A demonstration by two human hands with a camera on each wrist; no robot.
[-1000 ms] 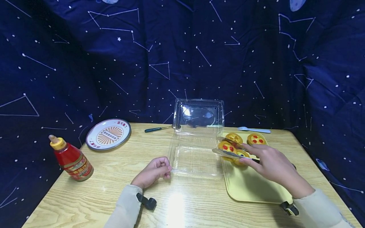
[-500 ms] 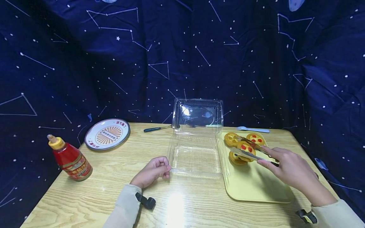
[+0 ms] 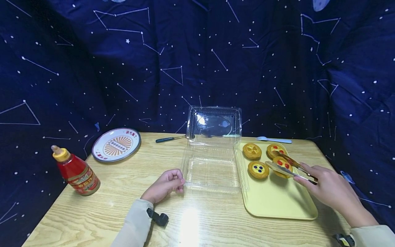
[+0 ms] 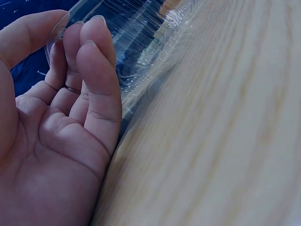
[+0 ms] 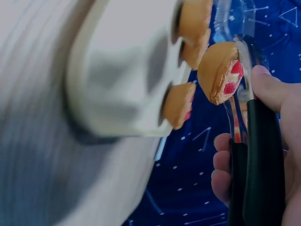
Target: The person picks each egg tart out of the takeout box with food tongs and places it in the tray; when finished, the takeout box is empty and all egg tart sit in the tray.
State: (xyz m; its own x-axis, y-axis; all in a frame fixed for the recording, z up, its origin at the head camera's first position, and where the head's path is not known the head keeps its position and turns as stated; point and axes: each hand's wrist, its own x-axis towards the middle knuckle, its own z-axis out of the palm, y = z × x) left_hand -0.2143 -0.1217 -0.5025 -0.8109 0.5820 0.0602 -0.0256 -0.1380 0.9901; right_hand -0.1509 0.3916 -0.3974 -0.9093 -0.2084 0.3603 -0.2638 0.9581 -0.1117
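In the head view my left hand (image 3: 165, 185) is at the front left corner of a clear plastic clamshell container (image 3: 213, 188), its hinged lid (image 3: 214, 125) standing open. Seen from the left wrist, thumb and fingers pinch the container's rim (image 4: 59, 29). My right hand (image 3: 328, 187) grips black-handled metal tongs (image 5: 264, 160). Between the tongs' tips is an egg tart with red fruit pieces (image 5: 217, 73), held above the yellow tray (image 3: 277, 204). On that tray lie a blueberry tart (image 3: 258, 169), a tart with yellow pieces (image 3: 252, 151) and another red-topped tart (image 3: 273, 149).
A red squeeze bottle (image 3: 81, 176) with a yellow cap stands at the left. Behind it lies a round patterned plate (image 3: 116, 144). A dark-handled utensil (image 3: 165, 140) and a pale blue fork (image 3: 274, 140) lie along the back, before a dark starry cloth (image 3: 197, 61).
My right hand has carried the tongs and the red-topped tart rightward, from the container's right edge to over the tray's middle. The left hand has stayed at the container's corner.
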